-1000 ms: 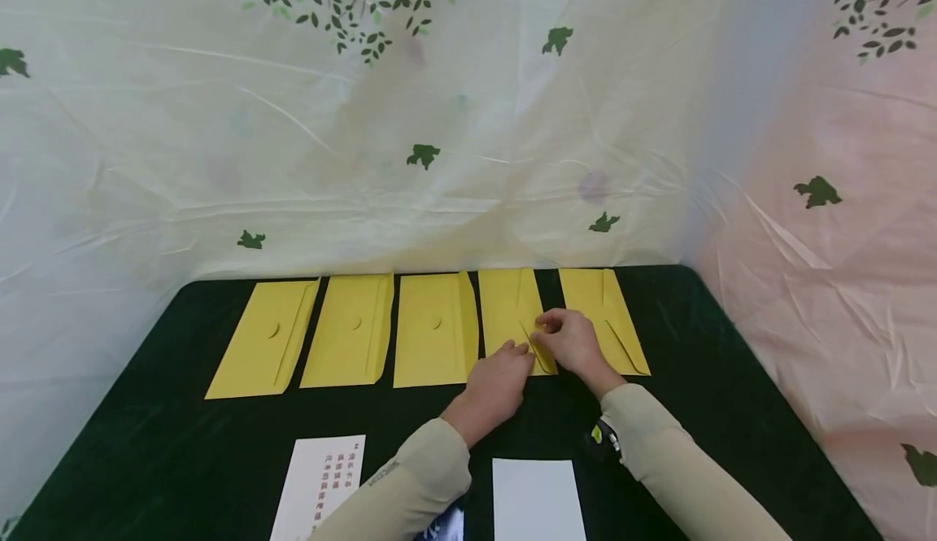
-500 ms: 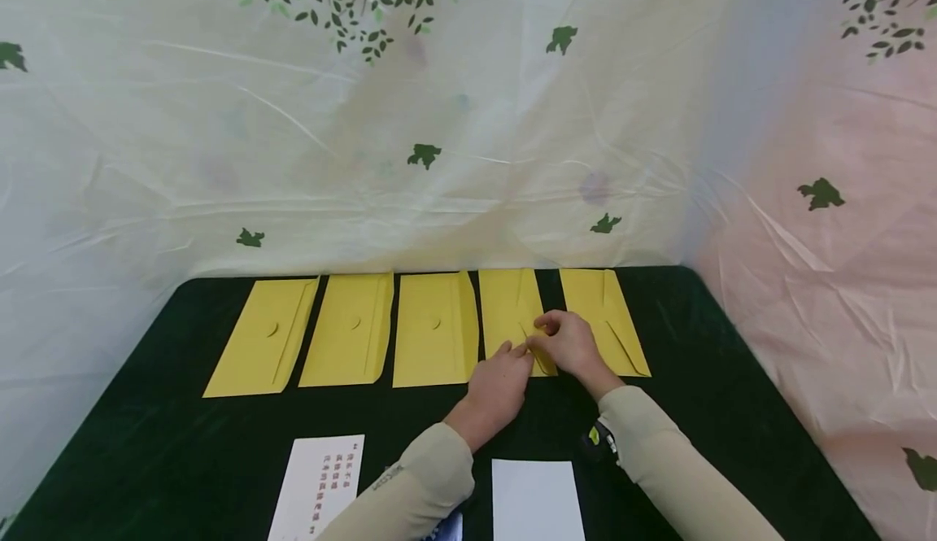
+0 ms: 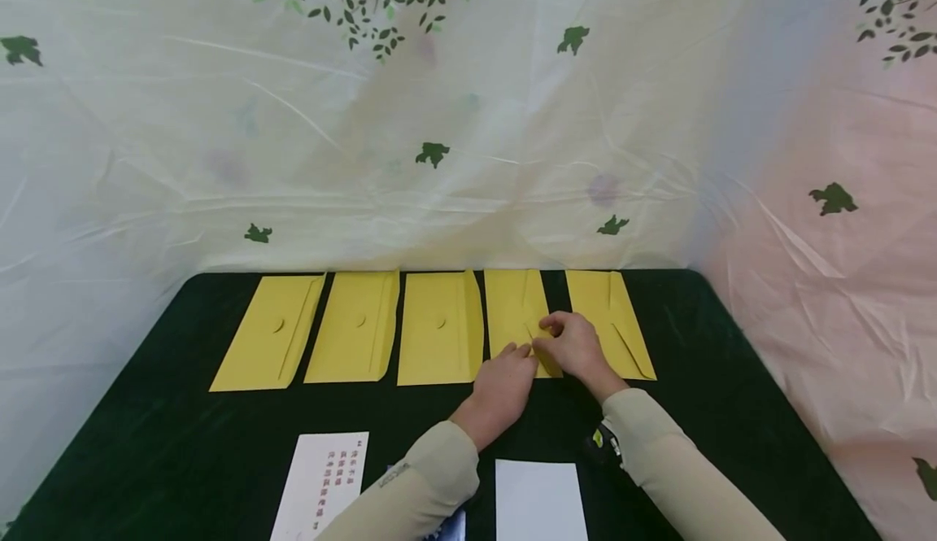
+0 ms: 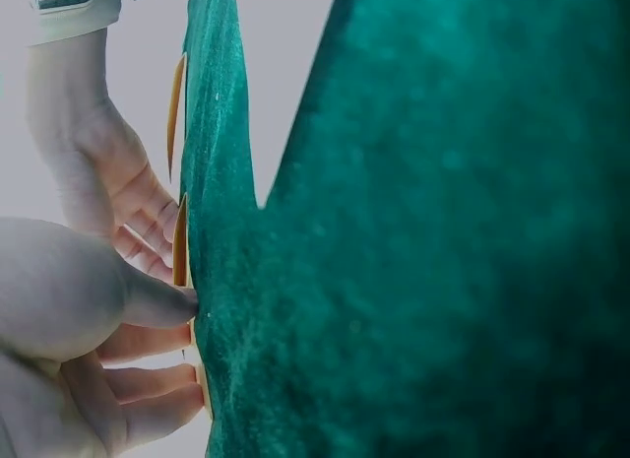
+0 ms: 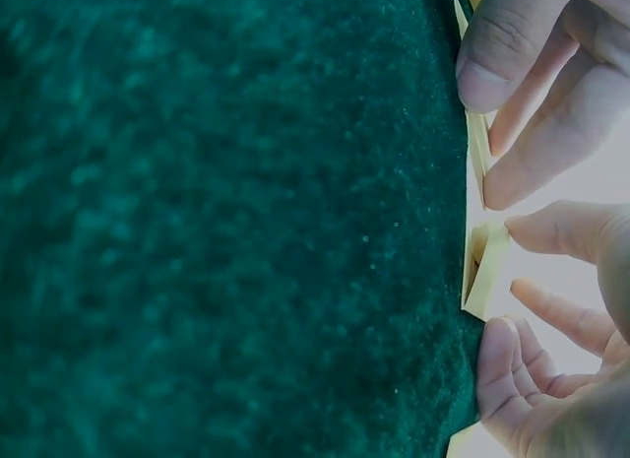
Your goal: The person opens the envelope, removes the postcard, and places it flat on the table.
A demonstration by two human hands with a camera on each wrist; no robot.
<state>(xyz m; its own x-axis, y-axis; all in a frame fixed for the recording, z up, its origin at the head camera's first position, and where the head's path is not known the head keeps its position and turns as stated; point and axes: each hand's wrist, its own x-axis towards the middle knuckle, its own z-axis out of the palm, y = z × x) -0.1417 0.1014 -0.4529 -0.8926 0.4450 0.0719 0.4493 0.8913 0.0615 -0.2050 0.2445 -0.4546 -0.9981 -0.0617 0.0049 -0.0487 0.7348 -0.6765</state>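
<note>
Five yellow envelopes lie in a row at the back of the dark green table. At the fourth envelope [image 3: 512,305] from the left, both hands work close together near its front end. The left hand [image 3: 503,386] rests its extended fingertips on that envelope's left edge; the left wrist view shows its thumb [image 4: 162,298] and fingers pressing down. The right hand [image 3: 576,350] is over the raised flap [image 5: 487,271], one fingertip touching it in the right wrist view while the other fingers stay spread apart. Its palm hides part of the fifth envelope [image 3: 600,293].
In front lie a white card with red characters [image 3: 329,476], a blank white card [image 3: 540,496], and a bluish printed piece [image 3: 450,529] mostly under the left sleeve. A cloth with green leaves [image 3: 432,154] hangs behind the table [image 3: 176,460].
The right hand's thumb has come in closer to the flap and the left fingertips since a second ago. Otherwise both hands stay at the same envelope; the head view shifts slightly.
</note>
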